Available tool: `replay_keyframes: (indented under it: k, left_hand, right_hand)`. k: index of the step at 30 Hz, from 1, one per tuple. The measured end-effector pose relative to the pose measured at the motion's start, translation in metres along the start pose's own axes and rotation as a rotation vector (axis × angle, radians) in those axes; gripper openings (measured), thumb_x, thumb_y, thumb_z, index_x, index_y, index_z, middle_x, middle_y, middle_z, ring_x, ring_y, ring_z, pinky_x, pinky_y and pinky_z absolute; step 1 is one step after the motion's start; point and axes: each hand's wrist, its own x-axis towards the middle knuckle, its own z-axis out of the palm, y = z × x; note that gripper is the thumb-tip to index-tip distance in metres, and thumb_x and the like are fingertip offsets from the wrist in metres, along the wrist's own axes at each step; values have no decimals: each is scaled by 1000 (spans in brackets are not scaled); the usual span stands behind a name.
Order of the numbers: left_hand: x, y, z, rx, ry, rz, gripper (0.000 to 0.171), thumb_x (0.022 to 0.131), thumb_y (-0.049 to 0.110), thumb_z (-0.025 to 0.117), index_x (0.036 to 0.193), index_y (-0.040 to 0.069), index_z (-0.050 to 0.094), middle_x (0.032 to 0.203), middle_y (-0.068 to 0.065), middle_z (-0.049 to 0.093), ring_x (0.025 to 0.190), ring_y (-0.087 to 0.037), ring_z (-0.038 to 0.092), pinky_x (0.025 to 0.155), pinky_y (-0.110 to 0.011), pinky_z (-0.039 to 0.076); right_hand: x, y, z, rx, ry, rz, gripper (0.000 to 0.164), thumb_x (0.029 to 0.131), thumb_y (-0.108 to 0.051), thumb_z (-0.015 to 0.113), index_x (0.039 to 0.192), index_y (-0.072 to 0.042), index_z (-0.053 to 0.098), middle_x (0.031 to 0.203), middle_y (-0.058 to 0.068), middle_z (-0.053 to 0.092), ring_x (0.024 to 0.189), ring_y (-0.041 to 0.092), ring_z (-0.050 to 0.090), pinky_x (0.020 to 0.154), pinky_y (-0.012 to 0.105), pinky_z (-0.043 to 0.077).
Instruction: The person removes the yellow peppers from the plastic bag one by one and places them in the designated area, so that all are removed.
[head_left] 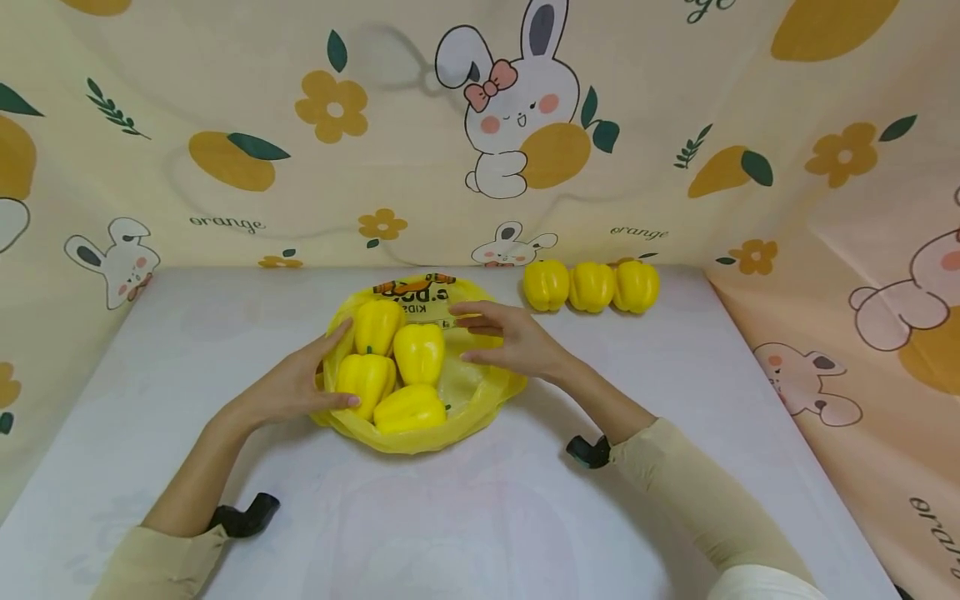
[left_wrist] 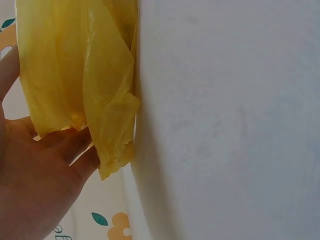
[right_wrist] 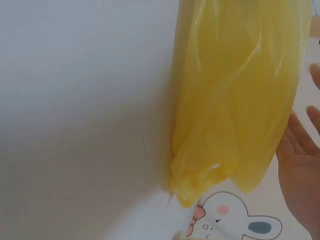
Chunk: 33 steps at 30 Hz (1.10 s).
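A yellow plastic bag (head_left: pixel 420 439) stands on the table with its mouth spread wide and dark print on its far inner side. Several yellow bell peppers (head_left: pixel 420 354) lie inside it, mostly toward the left. My left hand (head_left: pixel 300 379) holds the bag's left side, its thumb reaching over the rim beside a pepper. From the left wrist view, the fingers of that hand (left_wrist: pixel 40 175) go in among the bag's folds. My right hand (head_left: pixel 517 337) is at the bag's right rim, fingers extended over the mouth and holding nothing. In the right wrist view, this hand (right_wrist: pixel 300 185) shows beside the bag's wall.
Three more yellow bell peppers (head_left: pixel 591 287) stand in a row at the back right of the white table (head_left: pixel 465 525). Behind the table hangs a cloth (head_left: pixel 405 175) printed with rabbits and oranges. Black devices (head_left: pixel 588 452) are worn at both wrists.
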Motion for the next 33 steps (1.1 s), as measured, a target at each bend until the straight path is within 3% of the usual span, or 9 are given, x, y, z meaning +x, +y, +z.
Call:
replay_keyframes:
  k: [7,12,23,33]
  left_hand:
    - [0,1,-1,4,-2,-3,115,80,47,81,161,14,7,163,-24,12,147,-47,14,117,-64,15]
    - [1,2,-1,7,-2,-10,115,80,47,81,161,15,7,163,-24,13,147,-47,15,117,-64,15]
    - [0,1,-1,12,1,-4,115,79,48,81,161,16,7,163,-24,13,147,-47,15,117,-64,16]
    - [0,0,0,-4,-3,-3,115,80,47,81,161,14,6,163,-23,12,148,-46,14,117,-63,15]
  right_hand:
    - [11,23,8,-35,-64,46,61,88,-11,76,143,-4,50,144,13,53,129,31,53,108,35,44]
    - [14,24,14,-66,-87,54,61,88,-12,77,143,-5,50,145,11,52,132,28,51,109,35,43]
    - [21,34,27,-124,-52,33,68,83,-12,82,144,-7,50,145,10,46,124,25,54,103,41,49]
    - [27,37,38,-267,-30,97,80,82,-25,84,149,-9,43,145,8,44,121,21,54,99,30,51]
